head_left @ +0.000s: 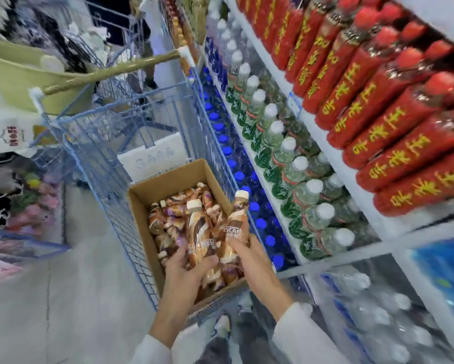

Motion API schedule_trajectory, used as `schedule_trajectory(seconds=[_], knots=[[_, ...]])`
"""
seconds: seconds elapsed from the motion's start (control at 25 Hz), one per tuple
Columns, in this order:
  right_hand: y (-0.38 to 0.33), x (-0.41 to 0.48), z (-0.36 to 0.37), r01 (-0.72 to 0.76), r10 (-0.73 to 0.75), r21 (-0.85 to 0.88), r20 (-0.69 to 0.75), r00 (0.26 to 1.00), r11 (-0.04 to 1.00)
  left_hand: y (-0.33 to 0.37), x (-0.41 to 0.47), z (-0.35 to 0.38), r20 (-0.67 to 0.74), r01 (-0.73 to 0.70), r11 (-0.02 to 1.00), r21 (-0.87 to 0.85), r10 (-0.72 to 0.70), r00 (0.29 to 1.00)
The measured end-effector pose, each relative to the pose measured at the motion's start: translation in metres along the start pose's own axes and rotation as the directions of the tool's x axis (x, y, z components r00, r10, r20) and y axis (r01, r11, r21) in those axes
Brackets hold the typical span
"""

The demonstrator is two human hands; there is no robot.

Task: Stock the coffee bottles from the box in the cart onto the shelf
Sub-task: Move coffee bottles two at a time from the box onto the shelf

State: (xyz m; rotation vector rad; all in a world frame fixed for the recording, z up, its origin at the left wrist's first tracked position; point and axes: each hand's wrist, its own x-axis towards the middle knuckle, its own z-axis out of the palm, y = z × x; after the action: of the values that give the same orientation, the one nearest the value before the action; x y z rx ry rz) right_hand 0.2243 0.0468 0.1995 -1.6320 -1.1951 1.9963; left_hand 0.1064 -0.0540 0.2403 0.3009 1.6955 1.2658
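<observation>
Both hands are full: left hand [186, 264] and right hand [249, 261] each grip a coffee bottle over the box [173, 174].

I hold the left bottle [198, 232] around its lower body, cap up, and the right bottle [237, 222] the same way but a little higher, nearer the shelf [323, 144] on my right, so each can be set down standing without a regrip. More coffee bottles lie heaped in the box, which sits at the near end of the cart [102, 158], standing just beside the shelf to keep the reach short. Water bottles [273, 143] and red bottles [378, 101] fill the levels I can see; no gap for coffee shows, so I judge the next move is finding one.
</observation>
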Motion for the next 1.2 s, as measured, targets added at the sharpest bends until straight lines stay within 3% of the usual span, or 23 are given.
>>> schedule_trajectory(seconds=[0.2,0.56,1.0,1.2], knots=[[-0.020,-0.086,-0.071,0.147,-0.114,0.130,-0.230,0.966,0.981,0.030,-0.040,0.057,0.219,-0.099,0.988,0.118,0.072,0.973],[0.010,-0.263,-0.215,0.376,-0.157,0.266,-0.593,0.790,0.887,0.027,-0.135,0.198,0.674,-0.340,0.902,0.264,0.079,0.734],[0.059,-0.471,-0.352,0.606,-0.202,0.171,-0.843,0.498,0.777,0.034,-0.326,0.352,0.920,-0.531,0.847,0.028,0.186,0.346],[0.037,-0.528,-0.411,0.674,-0.297,-0.031,-0.912,0.284,0.738,0.064,-0.385,0.420,0.926,-0.603,0.786,-0.139,0.319,0.202]])
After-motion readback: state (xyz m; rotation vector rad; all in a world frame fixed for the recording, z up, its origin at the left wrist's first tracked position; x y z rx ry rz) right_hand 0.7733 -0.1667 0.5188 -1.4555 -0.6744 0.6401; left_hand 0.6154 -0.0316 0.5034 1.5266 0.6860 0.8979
